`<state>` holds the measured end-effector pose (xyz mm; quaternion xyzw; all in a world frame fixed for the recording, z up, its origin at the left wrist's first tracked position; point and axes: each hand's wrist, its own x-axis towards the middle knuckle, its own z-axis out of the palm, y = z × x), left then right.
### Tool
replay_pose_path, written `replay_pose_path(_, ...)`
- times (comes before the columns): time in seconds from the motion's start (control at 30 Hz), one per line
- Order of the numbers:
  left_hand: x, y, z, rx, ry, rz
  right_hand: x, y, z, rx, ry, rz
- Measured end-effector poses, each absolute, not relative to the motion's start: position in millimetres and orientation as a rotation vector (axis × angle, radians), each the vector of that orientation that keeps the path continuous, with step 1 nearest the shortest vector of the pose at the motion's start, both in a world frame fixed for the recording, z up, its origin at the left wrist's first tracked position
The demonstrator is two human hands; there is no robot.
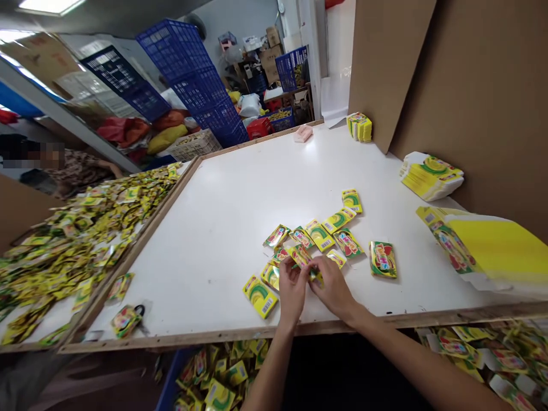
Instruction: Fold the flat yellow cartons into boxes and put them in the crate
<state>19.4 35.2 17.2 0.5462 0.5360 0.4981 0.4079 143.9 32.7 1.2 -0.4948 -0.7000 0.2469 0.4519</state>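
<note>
Both of my hands meet near the front edge of a white table [240, 188]. My left hand [292, 291] and my right hand [331, 288] pinch small yellow-green sachets [315, 276] between their fingertips. Several more sachets [319, 234] lie scattered on the table just beyond my hands. One sachet [260, 295] lies left of my left hand, and a larger pack [382, 259] lies to the right.
A stack of flat yellow cartons [492, 245] and another stack [430, 176] lie at the right by brown cardboard sheets [471, 85]. The left table holds a big heap of sachets [72, 234], with a person [72, 168] behind. Blue crates [197, 80] stand at the back.
</note>
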Motion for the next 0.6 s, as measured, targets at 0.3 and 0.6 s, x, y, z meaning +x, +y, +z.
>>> replay_pose_path(0.3, 26.1, -15.1, 7.4, 1.275, 1.171, 1.109, 178.7, -19.4, -14.3, -1.191, -1.355, 0.944)
replay_pose_path(0.6, 17.5, -14.4, 9.1, 1.287, 1.017, 0.855, 191.8, -13.6, -10.2, -1.149, -1.419, 1.196)
